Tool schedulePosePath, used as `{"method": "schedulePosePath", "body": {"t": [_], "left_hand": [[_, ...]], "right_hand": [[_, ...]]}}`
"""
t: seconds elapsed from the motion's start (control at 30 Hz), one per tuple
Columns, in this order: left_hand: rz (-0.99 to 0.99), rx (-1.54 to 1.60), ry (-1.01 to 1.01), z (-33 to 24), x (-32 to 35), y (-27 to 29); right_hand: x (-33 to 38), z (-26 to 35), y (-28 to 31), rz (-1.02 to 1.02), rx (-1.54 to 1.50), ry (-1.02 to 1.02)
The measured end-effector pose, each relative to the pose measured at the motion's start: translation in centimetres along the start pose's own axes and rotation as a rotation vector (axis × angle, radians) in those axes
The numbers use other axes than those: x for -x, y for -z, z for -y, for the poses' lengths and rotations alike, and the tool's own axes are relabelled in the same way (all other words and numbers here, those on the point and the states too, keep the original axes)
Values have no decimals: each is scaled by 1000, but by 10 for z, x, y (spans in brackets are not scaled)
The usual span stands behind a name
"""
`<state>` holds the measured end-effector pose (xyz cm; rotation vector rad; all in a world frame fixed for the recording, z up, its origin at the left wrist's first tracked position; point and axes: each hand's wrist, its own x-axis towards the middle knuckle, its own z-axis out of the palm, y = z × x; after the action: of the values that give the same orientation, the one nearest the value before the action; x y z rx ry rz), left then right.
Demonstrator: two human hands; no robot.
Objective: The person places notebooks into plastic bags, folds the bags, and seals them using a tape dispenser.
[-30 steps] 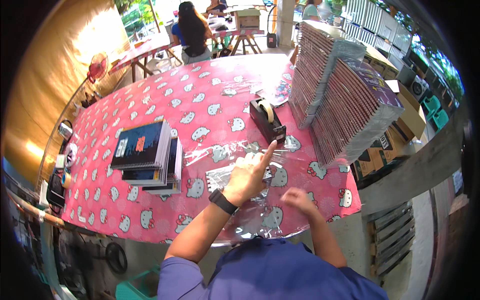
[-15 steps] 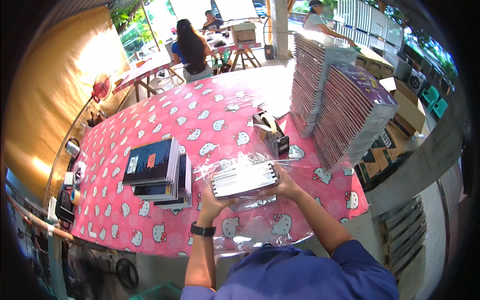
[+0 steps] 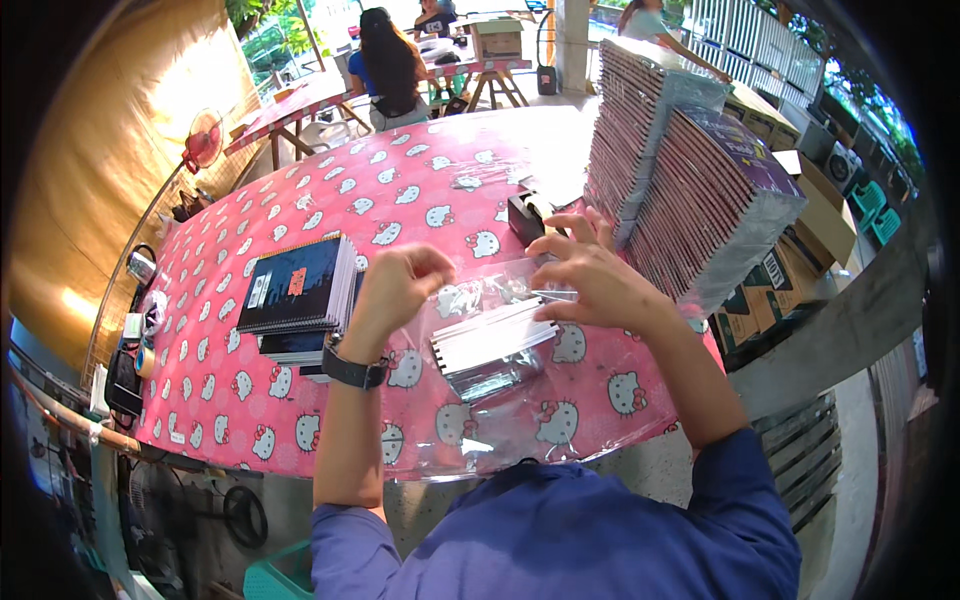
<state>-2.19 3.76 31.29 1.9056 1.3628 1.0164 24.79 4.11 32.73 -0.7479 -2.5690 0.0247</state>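
Observation:
A short stack of spiral-bound notebooks stands on the pink table in front of me, its white page edges up, inside a clear plastic bag. My left hand hovers at the bag's left upper side, fingers curled together; whatever they pinch is too small to make out. Over the bag's right upper side, my right hand has its fingers spread and bent, close to the black tape dispenser, which it partly covers. Another pile of dark-covered spiral notebooks lies left of my left wrist.
Tall stacks of wrapped notebooks rise at the right edge of the pink patterned table. Cardboard boxes stand beyond them. A red fan is at the left. People sit at a table behind; another person stands back right.
Both hands have let go of the stack's sides and moved up and apart. The stack now rests on the table in its bag. The right hand has reached near the tape dispenser.

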Motion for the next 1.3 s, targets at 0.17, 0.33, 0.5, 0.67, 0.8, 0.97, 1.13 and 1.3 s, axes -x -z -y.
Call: {"method": "schedulePosePath", "body": {"t": [0.17, 0.33, 0.5, 0.67, 0.8, 0.97, 1.13, 1.3], "left_hand": [[275, -534, -129, -12, -33, -21], [-130, -270, -86, -31, -24, -17], [119, -949, -222, -42, 37, -38], [136, -743, -495, -54, 64, -31], [311, -643, -385, -57, 73, -30], [-11, -803, -191, -16, 36, -26], [-417, -1076, -508, -6, -7, -27], [12, -655, -297, -60, 4, -19]], "right_hand": [[0, 4, 2, 54, -256, 178], [44, -33, -3, -285, -627, -74], [69, -30, -60, -56, -888, -492], [57, -21, -77, -148, -822, -245], [57, -21, -72, -166, -1007, -335], [62, -26, -81, -157, -981, -182], [50, -16, -78, -152, -853, -128], [47, -15, -78, -39, -549, -28]]}}
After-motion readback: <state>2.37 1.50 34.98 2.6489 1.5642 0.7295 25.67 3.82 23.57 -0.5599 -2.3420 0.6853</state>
